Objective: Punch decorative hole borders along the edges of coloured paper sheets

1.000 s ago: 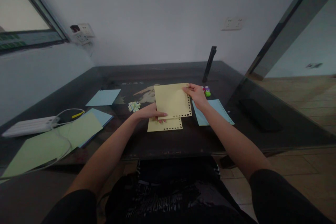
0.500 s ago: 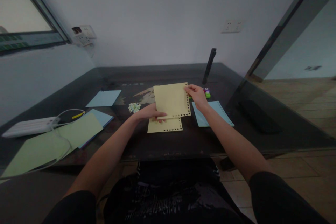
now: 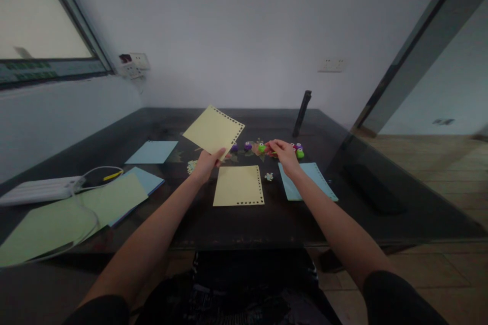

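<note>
My left hand [image 3: 209, 163] is closed on the lower corner of a yellow paper sheet [image 3: 213, 131], held up at a tilt. Heart-like holes run along two of its edges. Flat on the table below lies a second yellow sheet [image 3: 238, 186], punched along its right and bottom edges. My right hand [image 3: 284, 155] is in a pinch above a blue punched sheet [image 3: 310, 181], close to a row of small colourful toys [image 3: 262, 148] with eyes. Whatever its fingertips hold, if anything, I cannot make out. Small paper bits [image 3: 191, 166] lie partly hidden behind my left hand.
Another little heap of bits [image 3: 269, 176] sits between the yellow and blue sheets. At left are a blue sheet [image 3: 152, 152], a large pale green sheet [image 3: 87, 203] and a white power strip [image 3: 41, 189] with its cable. A black upright stick [image 3: 302, 114] stands at the back right.
My right hand has let go of the raised yellow sheet and drawn away to the right. My left hand has moved left, turning that sheet and uncovering the lower one and the toys.
</note>
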A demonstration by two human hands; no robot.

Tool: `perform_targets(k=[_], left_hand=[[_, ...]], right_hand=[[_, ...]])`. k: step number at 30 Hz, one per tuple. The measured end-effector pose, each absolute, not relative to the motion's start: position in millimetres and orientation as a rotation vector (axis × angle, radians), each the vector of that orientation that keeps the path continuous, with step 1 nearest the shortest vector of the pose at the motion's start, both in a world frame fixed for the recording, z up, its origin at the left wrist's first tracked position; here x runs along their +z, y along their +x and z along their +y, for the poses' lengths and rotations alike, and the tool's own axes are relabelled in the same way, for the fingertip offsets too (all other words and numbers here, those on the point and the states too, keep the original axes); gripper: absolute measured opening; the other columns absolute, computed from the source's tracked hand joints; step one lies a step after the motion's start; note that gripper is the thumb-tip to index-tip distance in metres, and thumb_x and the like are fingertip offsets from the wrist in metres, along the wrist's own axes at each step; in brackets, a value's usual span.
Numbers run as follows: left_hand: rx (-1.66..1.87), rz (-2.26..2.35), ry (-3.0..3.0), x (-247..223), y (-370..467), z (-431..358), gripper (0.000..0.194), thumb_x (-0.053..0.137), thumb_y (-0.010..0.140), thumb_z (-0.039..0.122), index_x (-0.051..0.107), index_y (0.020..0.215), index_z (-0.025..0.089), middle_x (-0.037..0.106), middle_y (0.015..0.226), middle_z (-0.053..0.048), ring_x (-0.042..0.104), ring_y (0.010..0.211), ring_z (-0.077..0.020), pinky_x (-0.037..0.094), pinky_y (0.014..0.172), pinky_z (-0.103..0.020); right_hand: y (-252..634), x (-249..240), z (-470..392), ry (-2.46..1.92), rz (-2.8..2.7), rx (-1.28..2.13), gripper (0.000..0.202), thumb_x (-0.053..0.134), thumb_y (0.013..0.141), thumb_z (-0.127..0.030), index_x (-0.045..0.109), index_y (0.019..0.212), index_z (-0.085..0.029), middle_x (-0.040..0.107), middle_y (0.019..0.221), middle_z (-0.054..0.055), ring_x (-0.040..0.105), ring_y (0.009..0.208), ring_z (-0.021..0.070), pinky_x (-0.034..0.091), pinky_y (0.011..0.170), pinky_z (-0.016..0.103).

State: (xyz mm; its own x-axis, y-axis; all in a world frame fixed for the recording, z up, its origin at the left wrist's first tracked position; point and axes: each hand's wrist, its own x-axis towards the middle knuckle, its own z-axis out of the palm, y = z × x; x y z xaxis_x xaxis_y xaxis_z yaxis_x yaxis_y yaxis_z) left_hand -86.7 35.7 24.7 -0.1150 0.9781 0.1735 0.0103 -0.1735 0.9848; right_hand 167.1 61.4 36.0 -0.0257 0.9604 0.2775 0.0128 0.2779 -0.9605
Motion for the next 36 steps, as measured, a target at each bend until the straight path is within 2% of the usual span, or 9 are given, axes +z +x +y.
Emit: perform_targets(k=[5,14,22,25,28,31,36], left_hand=[[1.475,1.118,1.201,25,-82,33,0.035,0.071,0.067,0.041,0.067,0.081,0.009,0.071,0.078,-0.011,0.029,0.041,-0.0028,0.020,0.039,-0.022],[1.476,1.049,1.124,23,-78,33,0.034,0.072,0.067,0.037,0.069,0.086,0.010,0.072,0.079,-0.012,0.040,0.044,-0.0055,0.029,0.041,-0.022],[1.463,1.043,1.136,23,-76,31,0.033,0.074,0.066,0.038,0.067,0.080,0.009,0.071,0.075,-0.011,0.038,0.043,-0.0047,0.031,0.042,-0.021],[1.474,1.059,1.132,24,-75,31,0.034,0.074,0.065,0.039,0.066,0.078,0.008,0.070,0.071,-0.009,0.037,0.042,-0.0041,0.030,0.041,-0.020],[1.504,1.058,1.118,24,-74,32,0.037,0.074,0.064,0.040,0.066,0.079,0.008,0.070,0.070,-0.009,0.037,0.041,-0.0036,0.029,0.041,-0.020],[1.531,1.054,1.113,24,-76,35,0.038,0.075,0.064,0.040,0.065,0.080,0.007,0.069,0.069,-0.009,0.037,0.040,-0.0034,0.028,0.040,-0.020],[1.559,1.043,1.144,23,-80,37,0.037,0.073,0.066,0.040,0.065,0.082,0.007,0.069,0.069,-0.008,0.037,0.041,-0.0033,0.027,0.040,-0.019]], right_hand=[[165,39,57,-0.993,-1.396,1.009,0.037,0.064,0.067,-0.055,0.065,0.077,-0.020,0.068,0.074,0.004,0.061,0.064,0.0153,0.049,0.063,0.029],[160,36,67,-0.992,-1.471,1.038,0.030,0.066,0.068,-0.050,0.065,0.075,-0.021,0.067,0.069,0.003,0.061,0.062,0.0155,0.048,0.061,0.028],[141,11,112,-1.086,-1.694,0.876,0.020,0.061,0.073,-0.038,0.063,0.078,-0.019,0.065,0.068,0.002,0.058,0.060,0.0157,0.048,0.060,0.029],[132,10,122,-1.256,-1.878,0.625,0.015,0.059,0.077,-0.026,0.065,0.089,-0.019,0.067,0.078,0.003,0.060,0.071,0.0163,0.048,0.070,0.030],[121,15,126,-1.421,-2.089,0.317,0.027,0.056,0.080,-0.015,0.064,0.105,-0.019,0.065,0.103,0.008,0.059,0.094,0.0176,0.044,0.086,0.031],[111,20,128,-1.541,-2.267,0.086,0.039,0.051,0.083,-0.011,0.058,0.121,-0.019,0.058,0.122,0.011,0.051,0.112,0.0203,0.039,0.095,0.032],[100,19,131,-1.584,-2.373,0.012,0.041,0.046,0.087,-0.009,0.055,0.126,-0.017,0.059,0.123,0.013,0.049,0.116,0.0230,0.040,0.093,0.033]])
